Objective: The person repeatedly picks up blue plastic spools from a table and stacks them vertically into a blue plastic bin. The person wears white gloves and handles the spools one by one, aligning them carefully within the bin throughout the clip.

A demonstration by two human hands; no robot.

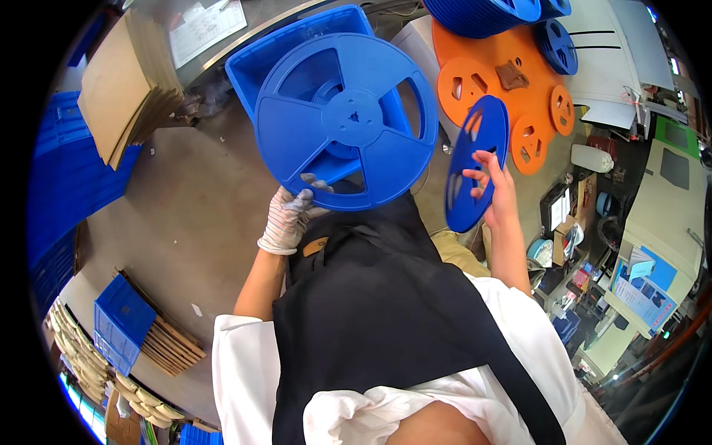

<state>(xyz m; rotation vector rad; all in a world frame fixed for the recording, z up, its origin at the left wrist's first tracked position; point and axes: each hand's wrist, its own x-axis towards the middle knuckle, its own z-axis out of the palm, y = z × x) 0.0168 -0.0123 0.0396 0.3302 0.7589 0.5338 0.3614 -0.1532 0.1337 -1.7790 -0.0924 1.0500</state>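
I am judging the handling midway, nothing held yet resting down: an orange counter is carrying stacked blue reels; a blue bin is standing ahead, its contents mostly hiding from me; a broad blue reel is hanging before it, rim pinched in the narrow grip of my gloved left hand; a steeply tilted reel is occupying the grip of my bare right hand.

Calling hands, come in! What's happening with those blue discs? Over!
Left hand gloved, gripping front-facing blue reel disc. Right hand bare, holding tilted blue reel disc. Blue bin partly hidden behind front-facing disc; nothing visibly blocking hands.
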